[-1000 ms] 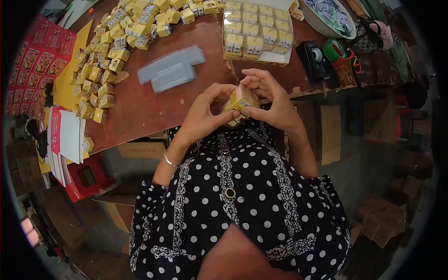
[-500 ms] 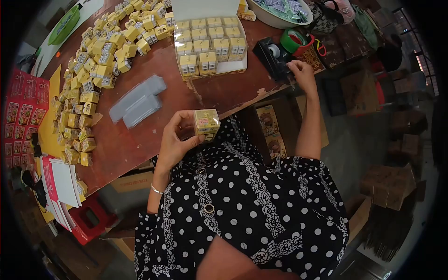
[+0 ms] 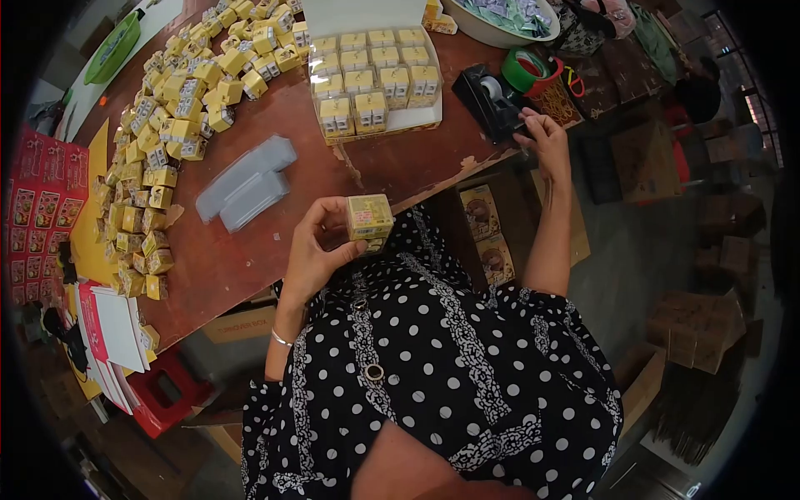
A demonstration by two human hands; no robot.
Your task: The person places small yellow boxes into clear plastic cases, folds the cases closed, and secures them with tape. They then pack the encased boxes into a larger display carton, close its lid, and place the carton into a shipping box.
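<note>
My left hand (image 3: 315,250) is closed around a small yellow printed box (image 3: 369,217) in a clear wrap, with part of a second one showing beneath it, just off the table's front edge. At the right, my right hand (image 3: 548,143) pinches a short piece of clear tape (image 3: 525,151), faint against the dark background, beside the black tape dispenser (image 3: 498,112). Flat clear plastic sleeves (image 3: 247,183) lie on the table left of centre. Behind them stands an open display carton (image 3: 389,132) with rows of wrapped yellow boxes.
A large heap of little yellow boxes (image 3: 187,92) covers the table's left side. Green tape (image 3: 521,72), rubber bands (image 3: 557,104) and scissors (image 3: 573,81) lie past the dispenser. A white basin (image 3: 533,37) of sachets stands at the back. Below are cartons (image 3: 492,250) and a red stool (image 3: 167,392).
My right hand has drawn back slightly to the right and down from the dispenser's front end. My left hand keeps its hold on the box, almost still.
</note>
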